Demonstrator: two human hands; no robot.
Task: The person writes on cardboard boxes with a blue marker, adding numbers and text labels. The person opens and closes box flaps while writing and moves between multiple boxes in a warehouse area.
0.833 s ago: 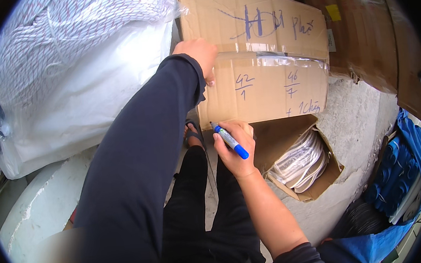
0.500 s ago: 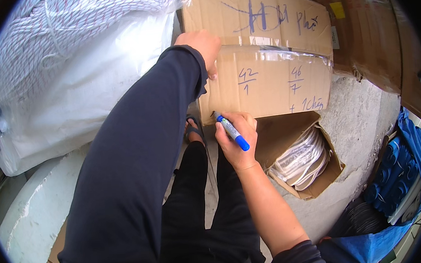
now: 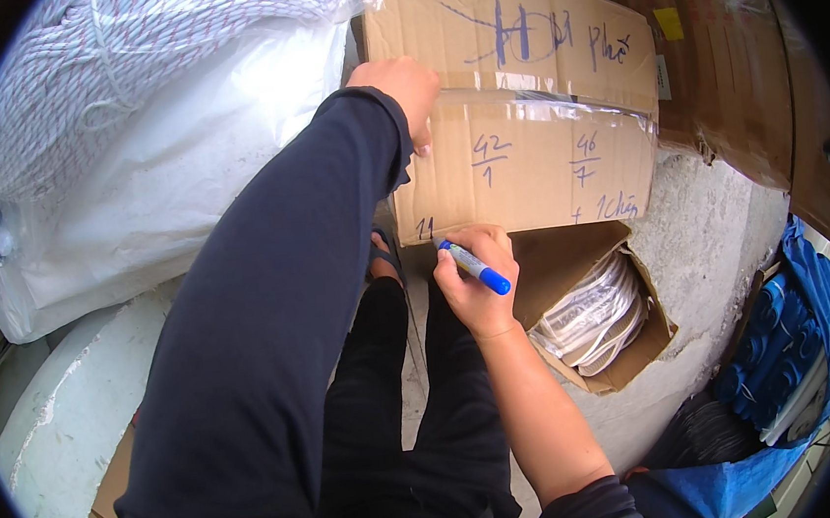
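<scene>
Blue marker (image 3: 475, 267): capped end blue, lies tilted, tip up-left, touching the lower-left corner of the cardboard box (image 3: 525, 161). Box: brown, closed, taped along the flap seam, blue handwriting on its face, standing upright.

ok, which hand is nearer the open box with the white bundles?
Right. The right hand, holding a blue marker, sits just left of the open box, at the taped carton's lower edge. The left hand rests higher up on that carton, well above the open box.
</scene>
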